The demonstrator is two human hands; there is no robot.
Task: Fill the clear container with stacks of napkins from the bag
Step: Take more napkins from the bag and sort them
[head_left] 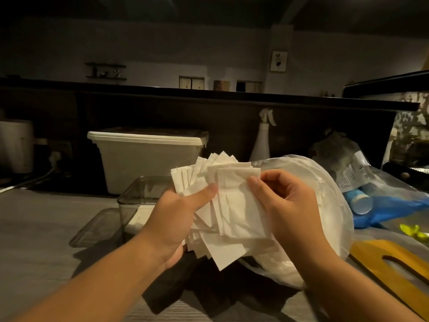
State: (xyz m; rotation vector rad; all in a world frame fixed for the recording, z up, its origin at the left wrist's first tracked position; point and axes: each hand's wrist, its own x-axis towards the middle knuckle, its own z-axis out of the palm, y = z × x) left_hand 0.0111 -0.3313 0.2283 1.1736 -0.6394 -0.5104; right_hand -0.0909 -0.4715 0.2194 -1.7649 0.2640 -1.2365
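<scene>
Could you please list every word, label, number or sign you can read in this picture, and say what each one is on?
Nothing here is legible.
Printed wrapper to the right of the napkin bag: dark print, too blurred to read.
Framed picture in the background: a drawing, no readable text.
Napkins and clear container: no print visible.

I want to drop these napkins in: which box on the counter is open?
The clear container, just beyond the left hand; its lid lies flat beside it. The white tub behind has its lid on.
</scene>
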